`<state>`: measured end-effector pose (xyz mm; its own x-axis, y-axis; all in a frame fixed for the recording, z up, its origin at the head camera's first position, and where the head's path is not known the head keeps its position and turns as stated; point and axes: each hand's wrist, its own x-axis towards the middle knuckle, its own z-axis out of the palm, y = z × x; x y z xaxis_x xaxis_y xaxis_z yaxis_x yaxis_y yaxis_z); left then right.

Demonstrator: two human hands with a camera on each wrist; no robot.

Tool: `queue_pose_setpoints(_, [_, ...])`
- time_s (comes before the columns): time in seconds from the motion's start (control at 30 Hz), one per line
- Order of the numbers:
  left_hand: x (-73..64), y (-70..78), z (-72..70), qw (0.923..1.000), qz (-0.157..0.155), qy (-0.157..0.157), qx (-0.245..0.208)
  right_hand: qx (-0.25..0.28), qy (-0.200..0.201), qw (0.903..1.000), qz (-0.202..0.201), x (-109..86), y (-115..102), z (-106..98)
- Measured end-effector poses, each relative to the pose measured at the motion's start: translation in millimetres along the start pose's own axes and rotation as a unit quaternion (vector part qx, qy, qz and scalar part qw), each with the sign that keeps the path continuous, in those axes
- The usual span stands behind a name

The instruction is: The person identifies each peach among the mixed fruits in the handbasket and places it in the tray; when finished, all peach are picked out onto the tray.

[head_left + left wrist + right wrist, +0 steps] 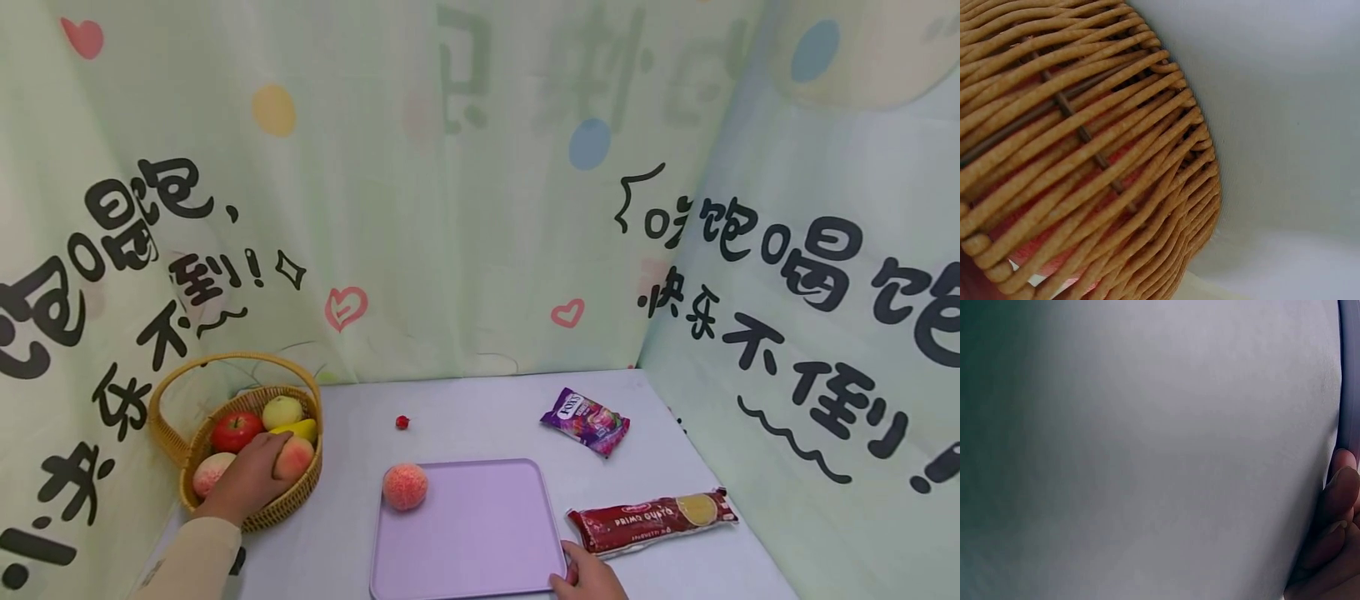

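My left hand reaches into a woven basket at the left and grips a peach by the basket's right side. Around it in the basket lie a red apple, a pale yellow-green fruit, a yellow fruit and a second peach. The left wrist view is mostly basket weave, with reddish fruit behind it. At the lower right corner of a purple tray, my right hand holds the rim, fingers curled at the edge. Another peach sits at the tray's upper left corner.
Behind the tray lies a small red item. To the right are a purple Fox's candy bag and a dark red spaghetti pack, the latter close beside my right hand. Printed curtains enclose the white table at the back and sides.
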<state>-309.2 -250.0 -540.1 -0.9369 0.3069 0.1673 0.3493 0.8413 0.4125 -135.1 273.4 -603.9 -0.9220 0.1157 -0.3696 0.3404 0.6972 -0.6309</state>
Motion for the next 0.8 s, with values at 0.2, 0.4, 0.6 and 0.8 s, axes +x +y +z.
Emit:
queue_pose_setpoints(0.2, [0.3,0.0,0.8,0.9996,-0.017,0.003,-0.023,0.0,0.001,1.0,0.001,-1.6,-1.5,-0.5])
queue_pose_setpoints(0.4, [-1.3,-0.2,0.3,0.9979,-0.032,0.026,-0.05,-0.002,0.005,1.0,0.0,-1.9,-1.9,0.7])
queue_pose_setpoints(0.6, [-2.0,-1.0,-1.9,0.9949,-0.058,0.047,-0.068,-0.004,0.005,0.9999,-0.008,-2.3,-1.6,0.4])
queue_pose_setpoints(0.8, [-3.0,2.9,-4.3,0.9923,-0.051,0.08,-0.08,-0.005,0.005,0.9998,-0.016,-2.1,-0.6,-0.1])
